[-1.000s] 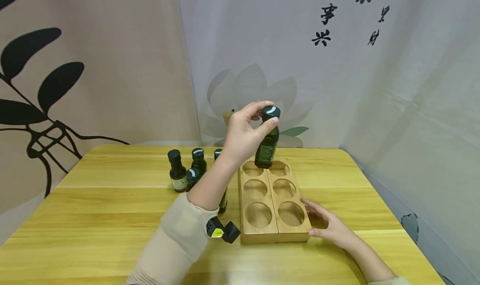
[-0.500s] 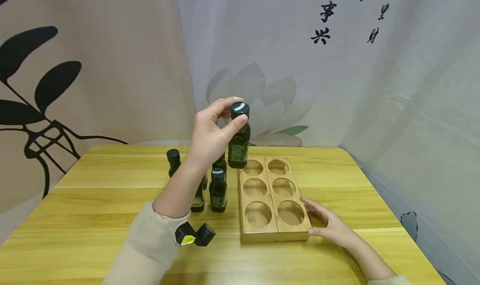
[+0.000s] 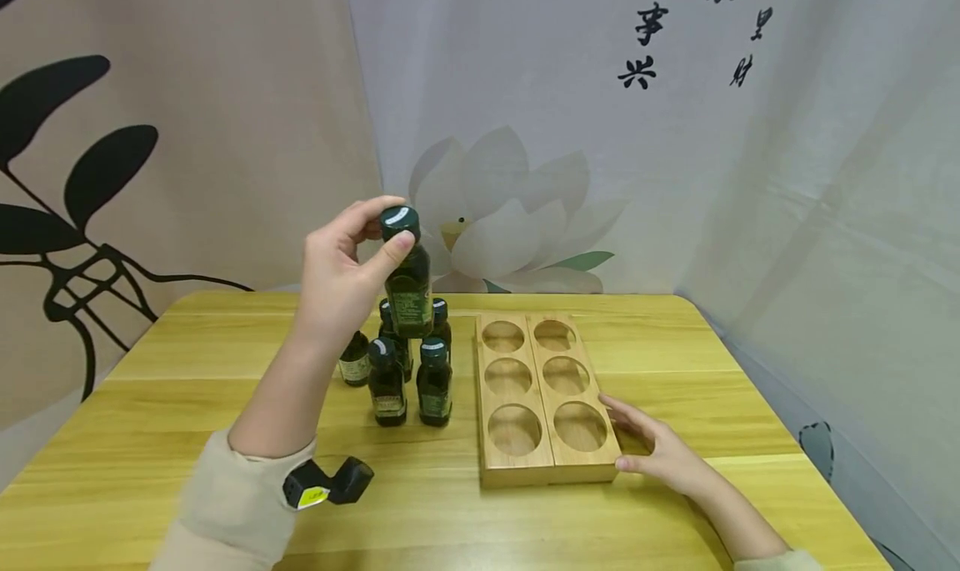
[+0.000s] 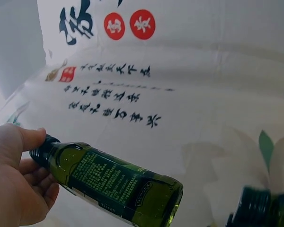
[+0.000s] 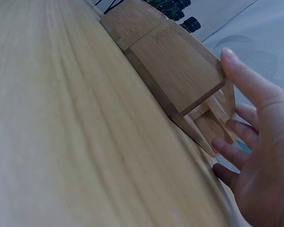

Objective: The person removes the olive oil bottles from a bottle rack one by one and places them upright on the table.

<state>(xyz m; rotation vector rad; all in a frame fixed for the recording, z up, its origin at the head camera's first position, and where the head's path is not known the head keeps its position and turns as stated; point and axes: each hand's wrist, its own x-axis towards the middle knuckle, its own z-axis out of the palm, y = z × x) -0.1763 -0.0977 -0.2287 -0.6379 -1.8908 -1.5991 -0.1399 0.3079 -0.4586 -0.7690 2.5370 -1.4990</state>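
High over the table, my left hand (image 3: 337,275) pinches a green glass bottle (image 3: 410,296) by its dark capped neck. The bottle hangs nearly upright, overlapping the standing bottles behind it; the left wrist view shows its printed green label (image 4: 104,177). A wooden holder (image 3: 517,476) with two rows of round holes lies to the right, nothing in the holes. Beside its near right corner is my right hand (image 3: 663,456), fingers loosely spread, thumb at the corner and fingertips along the side. In the right wrist view the hand (image 5: 270,156) spans the holder's end (image 5: 175,66).
Several dark bottles stand left of the holder, among them one in front (image 3: 387,398), another beside it (image 3: 435,392), and a pale-labelled one (image 3: 355,363) partly hidden by the left arm. A printed cloth (image 3: 510,96) hangs behind the table (image 3: 420,504).
My left hand has carried the bottle leftward from above the holder to above the standing bottles. The right hand stays by the holder.
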